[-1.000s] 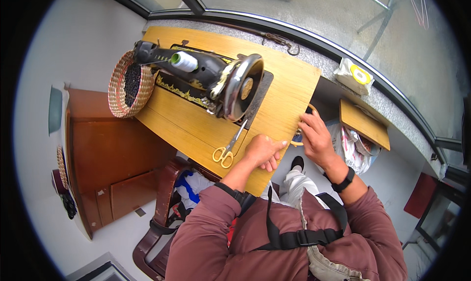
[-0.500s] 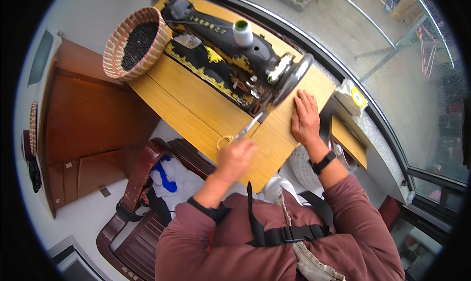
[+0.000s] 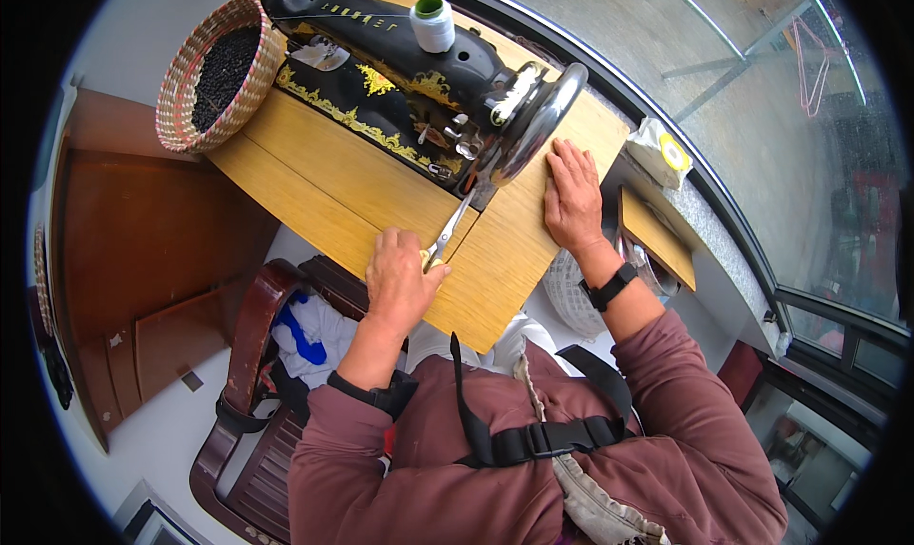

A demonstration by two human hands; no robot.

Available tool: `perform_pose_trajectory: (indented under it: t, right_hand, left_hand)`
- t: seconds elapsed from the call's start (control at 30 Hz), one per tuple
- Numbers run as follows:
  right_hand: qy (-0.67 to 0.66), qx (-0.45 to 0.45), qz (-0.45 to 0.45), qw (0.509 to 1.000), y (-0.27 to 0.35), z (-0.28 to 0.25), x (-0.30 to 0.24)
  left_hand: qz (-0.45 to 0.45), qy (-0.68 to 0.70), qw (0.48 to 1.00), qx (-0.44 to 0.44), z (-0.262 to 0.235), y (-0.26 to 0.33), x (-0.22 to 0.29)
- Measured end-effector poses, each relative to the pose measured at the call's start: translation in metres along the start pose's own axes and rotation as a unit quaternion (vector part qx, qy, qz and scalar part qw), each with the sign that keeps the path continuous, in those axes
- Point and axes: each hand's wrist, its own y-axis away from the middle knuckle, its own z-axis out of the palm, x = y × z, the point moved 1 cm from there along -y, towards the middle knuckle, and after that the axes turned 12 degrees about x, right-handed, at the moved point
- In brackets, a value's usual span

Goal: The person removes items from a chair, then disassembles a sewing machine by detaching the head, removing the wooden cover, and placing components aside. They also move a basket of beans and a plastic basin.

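Note:
A pair of scissors (image 3: pixel 447 229) with yellow handles lies on the wooden tabletop (image 3: pixel 328 195), its silver blades pointing to the base of a black sewing machine (image 3: pixel 381 79). My left hand (image 3: pixel 398 277) is closed around the handles; fingers and thumb hide part of them. My right hand (image 3: pixel 574 198) lies flat, fingers stretched out, on the tabletop to the right of the machine's handwheel (image 3: pixel 545 131). Gold patterns decorate the machine. A white thread spool (image 3: pixel 433 26) stands on top of it.
A woven basket (image 3: pixel 173 98) of small black pieces stands at the table's left end. Windows (image 3: pixel 705 59) run along the far and right side. A wooden chair (image 3: pixel 249 355) with cloth on it is at lower left. A white package (image 3: pixel 657 155) sits on the sill.
My left hand has moved from below the scissors up and left onto their handles. My right hand stays flat on the tabletop. The whole view has shifted slightly.

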Motion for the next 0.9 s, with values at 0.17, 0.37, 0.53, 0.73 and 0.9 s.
perform_pose_trajectory:
  t: [0.17, 0.37, 0.53, 0.73, 0.9]
  right_hand:
    - [0.008, -0.012, 0.021, 1.000, 0.003, -0.002, -0.001]
    - [-0.029, 0.009, 0.049, 0.998, 0.017, -0.007, 0.001]
    - [-0.186, 0.036, 0.063, 0.980, 0.044, -0.036, -0.007]
    - [-0.479, -0.169, 0.413, 0.756, 0.082, -0.094, -0.022]
    - [-0.637, -0.184, 0.482, 0.572, 0.085, -0.103, -0.029]
  left_hand:
    - [-0.090, 0.016, 0.990, -0.105, 0.004, -0.001, 0.002]
    - [-0.077, 0.160, 0.973, -0.149, 0.008, 0.004, 0.009]
    - [-0.164, 0.360, 0.892, -0.220, 0.016, 0.009, 0.029]
    - [-0.207, 0.483, 0.813, -0.249, 0.040, -0.011, 0.079]
    - [-0.179, 0.558, 0.761, -0.279, 0.071, -0.027, 0.125]
